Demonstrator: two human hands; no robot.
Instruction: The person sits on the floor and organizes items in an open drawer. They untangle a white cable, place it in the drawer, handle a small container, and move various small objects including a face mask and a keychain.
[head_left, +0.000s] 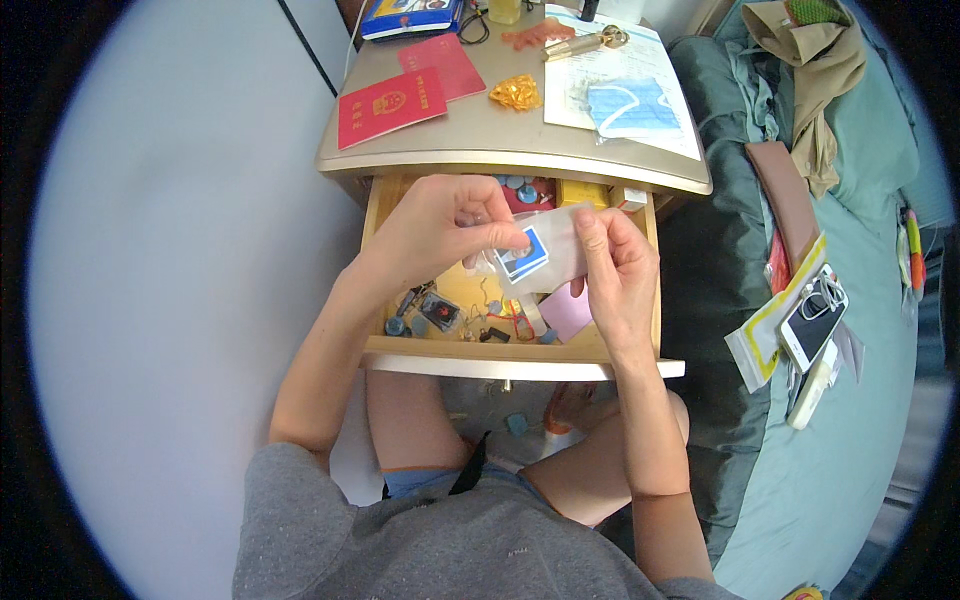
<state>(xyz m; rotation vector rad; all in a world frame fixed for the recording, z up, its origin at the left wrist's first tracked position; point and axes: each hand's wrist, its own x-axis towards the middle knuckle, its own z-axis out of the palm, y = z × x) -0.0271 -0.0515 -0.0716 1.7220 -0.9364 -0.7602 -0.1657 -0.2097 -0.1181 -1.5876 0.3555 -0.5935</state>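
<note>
Above an open wooden drawer (480, 346), a small translucent sleeve (557, 251) is held between both hands. Small blue-backed ID photos (534, 259) lie in or against its left part; which cannot be told. My left hand (457, 225) pinches the sleeve's left side with thumb and fingers, the thumb over the photos. The right edge is gripped by my right hand (615, 251). Below them the drawer holds a small black-framed item (440, 310), blue round pieces (395, 325), a red cord (517, 313), a pink paper (568, 311) and a yellow box (583, 193) at the back.
On the nightstand top (480, 135) lie two red booklets (391, 106), gold foil (516, 92), papers (562, 101) and a blue face mask (634, 107). A wall (187, 225) stands at left. A bed (840, 465) at right carries a white phone (814, 319) with wired earphones.
</note>
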